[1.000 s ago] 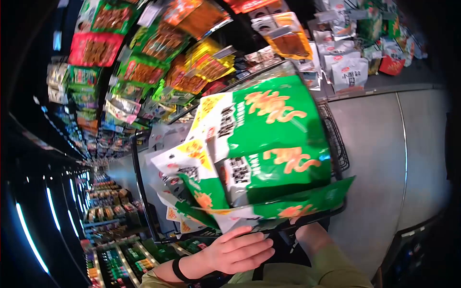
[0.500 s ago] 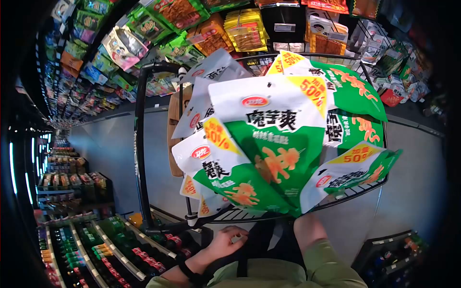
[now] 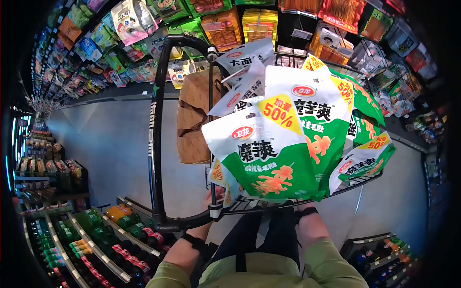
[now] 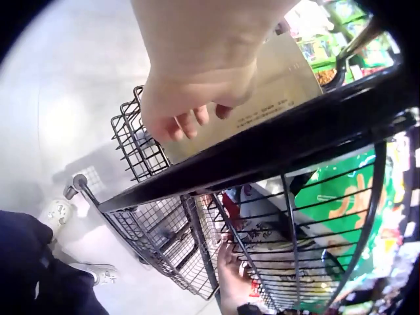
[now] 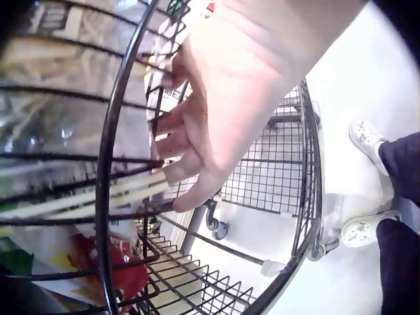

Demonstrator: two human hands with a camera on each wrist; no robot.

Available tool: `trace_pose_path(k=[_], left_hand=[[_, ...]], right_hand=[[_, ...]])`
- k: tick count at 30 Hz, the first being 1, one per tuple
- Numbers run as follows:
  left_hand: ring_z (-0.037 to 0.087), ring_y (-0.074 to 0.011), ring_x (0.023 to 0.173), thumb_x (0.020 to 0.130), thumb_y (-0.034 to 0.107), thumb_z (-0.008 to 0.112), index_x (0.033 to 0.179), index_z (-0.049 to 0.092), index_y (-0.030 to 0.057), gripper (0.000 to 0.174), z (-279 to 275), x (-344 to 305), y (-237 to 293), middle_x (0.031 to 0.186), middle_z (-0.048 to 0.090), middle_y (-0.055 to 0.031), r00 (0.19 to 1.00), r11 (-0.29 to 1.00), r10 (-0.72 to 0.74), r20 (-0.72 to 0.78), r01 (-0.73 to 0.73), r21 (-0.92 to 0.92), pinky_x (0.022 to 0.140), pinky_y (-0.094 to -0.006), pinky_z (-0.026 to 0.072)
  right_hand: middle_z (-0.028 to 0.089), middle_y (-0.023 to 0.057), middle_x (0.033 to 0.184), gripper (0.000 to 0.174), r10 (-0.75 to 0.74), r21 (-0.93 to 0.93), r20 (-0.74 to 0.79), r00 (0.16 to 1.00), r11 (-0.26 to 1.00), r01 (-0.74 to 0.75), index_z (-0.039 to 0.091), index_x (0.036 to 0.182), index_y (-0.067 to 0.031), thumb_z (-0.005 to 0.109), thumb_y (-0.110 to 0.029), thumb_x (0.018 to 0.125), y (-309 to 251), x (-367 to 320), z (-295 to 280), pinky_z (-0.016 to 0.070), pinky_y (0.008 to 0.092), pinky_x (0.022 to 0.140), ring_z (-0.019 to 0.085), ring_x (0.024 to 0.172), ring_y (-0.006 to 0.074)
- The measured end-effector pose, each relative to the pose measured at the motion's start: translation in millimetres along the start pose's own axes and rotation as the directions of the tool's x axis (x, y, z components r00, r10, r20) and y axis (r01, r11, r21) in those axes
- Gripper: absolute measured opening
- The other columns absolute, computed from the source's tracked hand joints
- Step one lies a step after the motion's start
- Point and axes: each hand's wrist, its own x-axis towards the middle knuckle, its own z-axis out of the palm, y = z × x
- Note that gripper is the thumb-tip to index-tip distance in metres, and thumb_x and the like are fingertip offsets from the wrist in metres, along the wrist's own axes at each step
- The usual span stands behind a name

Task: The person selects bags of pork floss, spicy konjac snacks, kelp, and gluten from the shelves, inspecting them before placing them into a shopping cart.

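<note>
A black wire shopping cart (image 3: 158,144) stands before me, its basket heaped with green-and-white snack bags (image 3: 273,177) printed with orange pieces. Grey-white snack bags (image 3: 245,91) lean at their left. My left hand (image 4: 197,85) hangs over the cart's black rail with loosely curled fingers, holding nothing visible, close to a brown flat-sided carton-like thing (image 4: 269,98). In the head view, the rail partly hides this hand. My right hand (image 5: 223,111) is at the basket's side, its fingers hooked at the wires (image 5: 108,131); bags lie behind those wires.
Hanging snack packets fill the shelves (image 3: 259,24) beyond the cart. Bottle racks (image 3: 91,235) stand near me on the left, another rack (image 3: 379,254) on the right. My shoes (image 5: 364,230) are on the grey floor beside the cart wheels.
The view has turned, bringing the whole cart and the brown thing into sight. My left hand has left the bags and moved behind the cart's rail. My right hand stays by the basket.
</note>
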Motion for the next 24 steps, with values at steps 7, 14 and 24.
trace_pose_path(k=[7,14,24], left_hand=[[0.058,-0.0095,0.078,0.091,0.033,0.056,0.11,0.055,0.0082,0.031,-31,38,-39,0.095,0.062,-0.0025,0.883,0.973,-0.21,0.42,0.232,0.0,0.066,-0.024,0.0473],[0.057,-0.0119,0.078,0.092,0.03,0.049,0.116,0.053,0.0055,0.035,43,74,16,0.092,0.061,-0.0023,0.792,0.894,-0.431,0.432,0.312,0.322,0.065,-0.0261,0.0483],[0.058,-0.0216,0.083,0.081,0.018,0.058,0.103,0.059,-0.0017,0.03,62,121,0,0.09,0.063,-0.0121,0.963,0.922,-0.009,0.268,-0.096,0.376,0.072,-0.0325,0.0461]], right_hand=[[0.056,0.0037,0.119,0.042,-0.191,-0.113,-0.132,0.973,0.978,0.176,0.051,0.12,-0.0119,0.044,-0.04,0.09,-56,-57,-24,0.042,0.0393,0.092,0.053,0.108,0.0215],[0.057,0.0043,0.089,0.019,-0.618,-0.68,-0.419,0.665,0.699,0.22,0.054,0.101,-0.0072,0.051,-0.021,0.089,-129,-130,-13,0.0431,0.0261,0.073,0.054,0.078,0.014],[0.051,0.0059,0.097,0.009,-0.803,-0.86,0.458,0.382,-0.291,0.419,0.05,0.098,-0.0004,0.045,-0.002,0.09,-110,-158,130,0.0394,0.027,0.087,0.049,0.093,0.0148]])
